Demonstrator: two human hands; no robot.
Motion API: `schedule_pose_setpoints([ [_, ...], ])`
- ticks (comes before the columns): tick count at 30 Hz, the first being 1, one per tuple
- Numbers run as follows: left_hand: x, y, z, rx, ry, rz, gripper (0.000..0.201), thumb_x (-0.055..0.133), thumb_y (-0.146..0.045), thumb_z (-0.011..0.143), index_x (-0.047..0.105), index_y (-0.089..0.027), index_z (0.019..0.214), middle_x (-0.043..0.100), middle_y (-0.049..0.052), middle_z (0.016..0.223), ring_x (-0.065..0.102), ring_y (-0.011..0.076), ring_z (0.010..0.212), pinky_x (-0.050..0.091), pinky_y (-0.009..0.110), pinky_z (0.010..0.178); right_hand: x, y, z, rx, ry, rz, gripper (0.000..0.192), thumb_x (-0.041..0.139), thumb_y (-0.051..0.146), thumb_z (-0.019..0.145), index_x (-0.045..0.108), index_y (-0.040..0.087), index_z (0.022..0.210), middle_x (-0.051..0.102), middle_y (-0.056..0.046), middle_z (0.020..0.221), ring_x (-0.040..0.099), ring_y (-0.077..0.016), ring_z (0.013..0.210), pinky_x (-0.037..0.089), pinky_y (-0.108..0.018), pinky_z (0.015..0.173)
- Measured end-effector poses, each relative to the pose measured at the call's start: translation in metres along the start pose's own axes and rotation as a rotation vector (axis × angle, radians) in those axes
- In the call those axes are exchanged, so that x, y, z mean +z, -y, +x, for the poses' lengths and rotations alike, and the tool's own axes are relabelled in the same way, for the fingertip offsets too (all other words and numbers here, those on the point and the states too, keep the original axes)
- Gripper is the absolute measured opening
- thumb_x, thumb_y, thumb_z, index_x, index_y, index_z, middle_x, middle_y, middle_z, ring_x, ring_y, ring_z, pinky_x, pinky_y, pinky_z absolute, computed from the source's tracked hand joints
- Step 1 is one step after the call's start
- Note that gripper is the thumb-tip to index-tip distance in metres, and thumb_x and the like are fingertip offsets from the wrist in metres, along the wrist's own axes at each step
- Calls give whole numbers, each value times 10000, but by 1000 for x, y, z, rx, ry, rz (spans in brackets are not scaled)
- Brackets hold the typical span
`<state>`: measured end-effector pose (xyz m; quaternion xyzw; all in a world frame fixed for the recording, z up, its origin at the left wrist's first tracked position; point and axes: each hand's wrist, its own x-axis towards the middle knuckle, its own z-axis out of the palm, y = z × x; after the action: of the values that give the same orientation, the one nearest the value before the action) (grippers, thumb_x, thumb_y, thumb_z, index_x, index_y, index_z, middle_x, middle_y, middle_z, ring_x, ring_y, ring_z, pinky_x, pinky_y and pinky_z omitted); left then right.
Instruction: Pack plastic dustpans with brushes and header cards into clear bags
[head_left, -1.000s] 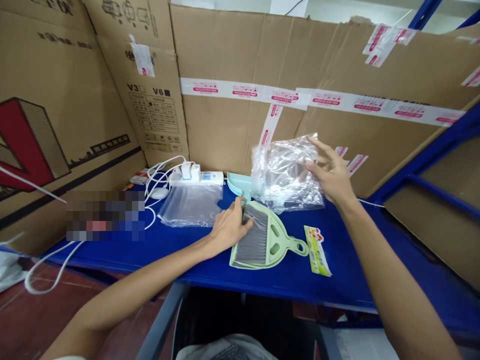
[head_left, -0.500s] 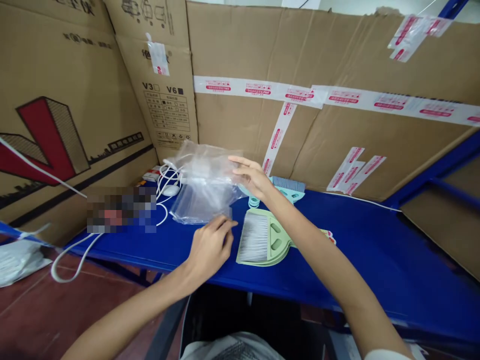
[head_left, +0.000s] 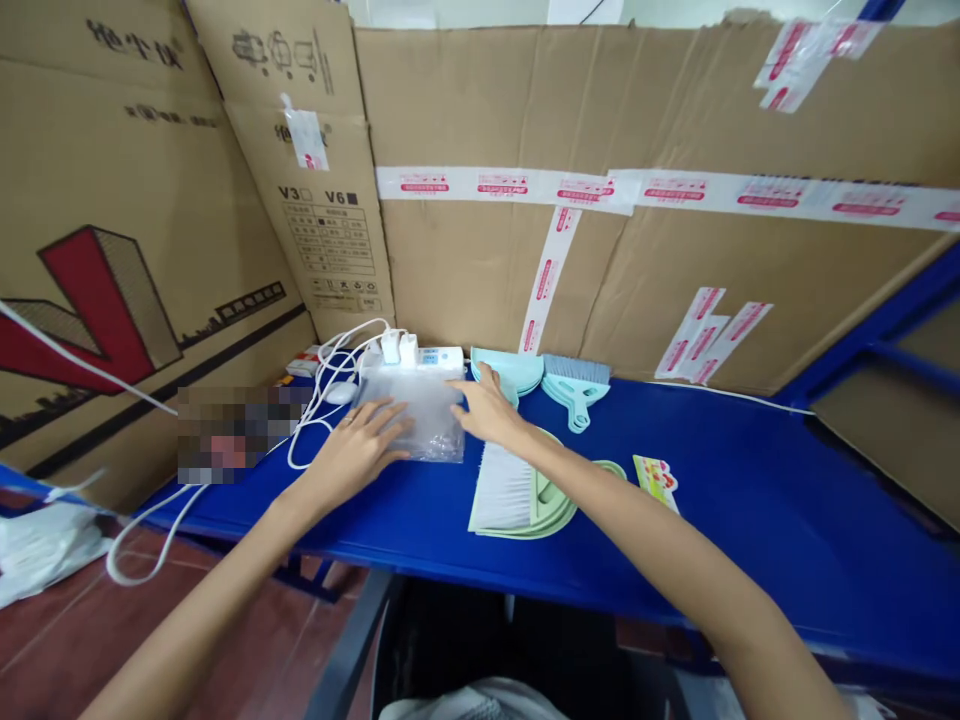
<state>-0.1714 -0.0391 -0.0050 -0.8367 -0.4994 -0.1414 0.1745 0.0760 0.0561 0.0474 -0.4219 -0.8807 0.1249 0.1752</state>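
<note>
Clear plastic bags (head_left: 433, 425) lie flat on the blue table, in front of a white power strip. My left hand (head_left: 367, 437) rests on their left part with its fingers spread. At their right edge is my right hand (head_left: 484, 405), fingers apart and holding nothing. A green dustpan with a white-bristled brush (head_left: 510, 490) lies just nearer to me, partly hidden under my right forearm. Behind the right hand are a light-blue dustpan (head_left: 517, 370) and a light-blue brush (head_left: 577, 385), close together.
The white power strip (head_left: 442, 360) has plugs and tangled white cables (head_left: 319, 400) at its left. A colourful card (head_left: 656, 482) lies right of the green set. Taped cardboard (head_left: 465, 260) walls the table's back and left. A blurred patch (head_left: 240, 430) covers things at left.
The plastic bags, lifted by my right hand before, now lie flat on the table. My left hand has moved left and forward onto them, and my right hand has let go.
</note>
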Motion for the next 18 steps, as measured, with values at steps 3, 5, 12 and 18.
schedule_pose_setpoints([
  [3,5,14,-1,44,78,-61,604,661,-526,1008,590,-221,1525,551,145,1608,471,430,1492,486,641,1149,2,15,-24,-65,156,-55,724,741,528,934,534,332,1600,452,-184,1593,457,-427,1463,464,-571,1117],
  [5,5,19,0,54,91,-91,599,633,-540,1019,590,-222,1526,563,145,1596,449,421,1511,460,644,1175,6,22,-32,-97,238,-121,774,776,556,903,506,370,1604,469,-186,1578,542,-428,1386,521,-567,1037],
  [12,4,19,-3,26,42,-146,486,614,-491,1024,653,-174,1390,639,179,1489,546,388,1428,492,598,1147,14,16,-28,-190,235,-245,425,688,309,977,677,245,1398,690,-180,1285,707,-374,1158,578,-464,905],
  [18,-7,13,-7,1,68,-176,427,596,-478,1030,670,-174,1320,683,177,1396,589,385,1365,483,597,1141,-1,23,-28,-169,322,-192,825,849,426,867,505,313,1608,476,-224,1595,436,-491,1495,438,-596,1139],
])
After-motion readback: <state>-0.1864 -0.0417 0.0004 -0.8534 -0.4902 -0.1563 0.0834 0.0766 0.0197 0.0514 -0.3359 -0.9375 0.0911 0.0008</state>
